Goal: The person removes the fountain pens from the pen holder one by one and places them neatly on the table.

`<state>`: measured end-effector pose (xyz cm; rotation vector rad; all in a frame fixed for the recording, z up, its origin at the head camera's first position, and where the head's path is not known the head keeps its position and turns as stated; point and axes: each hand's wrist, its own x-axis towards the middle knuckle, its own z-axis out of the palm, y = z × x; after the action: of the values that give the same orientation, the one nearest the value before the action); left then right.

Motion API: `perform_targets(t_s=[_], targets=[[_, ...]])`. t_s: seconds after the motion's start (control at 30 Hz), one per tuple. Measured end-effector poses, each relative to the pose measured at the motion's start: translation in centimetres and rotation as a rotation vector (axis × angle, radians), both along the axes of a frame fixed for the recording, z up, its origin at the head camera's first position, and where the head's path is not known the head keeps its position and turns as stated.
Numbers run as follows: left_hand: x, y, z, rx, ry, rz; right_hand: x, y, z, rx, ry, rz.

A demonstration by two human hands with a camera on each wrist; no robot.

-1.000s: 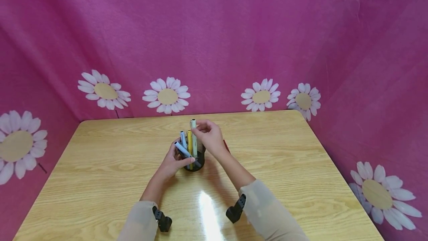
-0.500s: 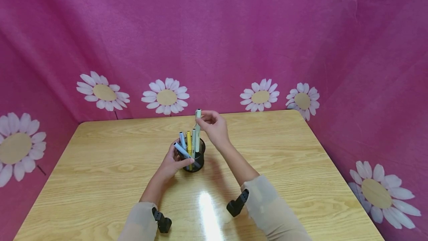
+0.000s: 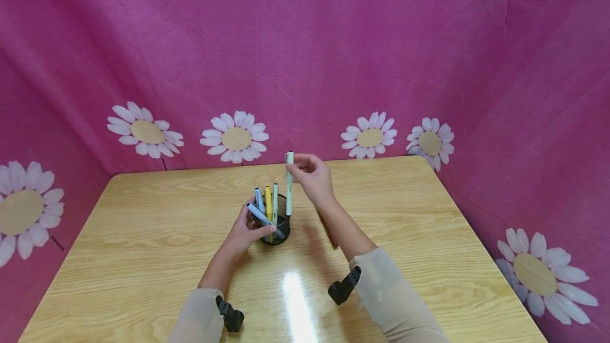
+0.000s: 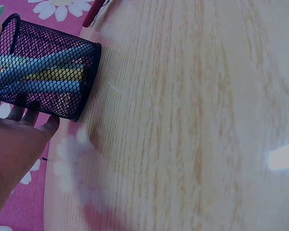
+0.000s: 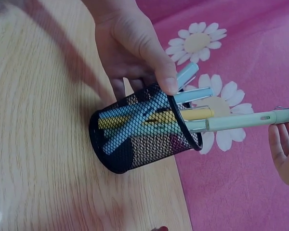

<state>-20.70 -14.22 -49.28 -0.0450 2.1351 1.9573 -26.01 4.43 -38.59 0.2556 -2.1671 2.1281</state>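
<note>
The right hand [image 3: 314, 179] has lifted a green pen [image 5: 241, 121] out of the cup [image 5: 154, 150]

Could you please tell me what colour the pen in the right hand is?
Pale green; the pen shows best in the right wrist view.

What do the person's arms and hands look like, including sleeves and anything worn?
The left hand and right hand are bare, without gloves. The sleeves are beige, with a small, blocky black device near the end of each. No cables show.
</note>
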Motion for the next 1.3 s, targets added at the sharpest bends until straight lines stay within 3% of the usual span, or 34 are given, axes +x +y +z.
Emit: perform_targets(t_s=[0.2, 0.47, 0.77, 1.03, 1.3], targets=[[0.1, 0.0, 0.0, 0.007, -0.005, -0.004, 0.8, 0.7, 1.3, 0.001, -0.026, 0.000], [0.1, 0.0, -0.1, 0.006, -0.002, -0.002, -0.1, 1.5, 0.0, 0.047, -0.007, -0.052], [1.1, 0.2, 2.4, 0.032, -0.032, -0.017, -0.3, 2.3, -0.4, 0.069, -0.013, -0.073], [0.4, 0.1, 0.5, 0.011, -0.017, -0.002, -0.6, 3.1, -0.8, 0.093, -0.041, -0.089], [0.3, 0.0, 0.3, 0.023, -0.013, 0.000, -0.9, 3.9, -1.7, 0.105, -0.061, -0.098]])
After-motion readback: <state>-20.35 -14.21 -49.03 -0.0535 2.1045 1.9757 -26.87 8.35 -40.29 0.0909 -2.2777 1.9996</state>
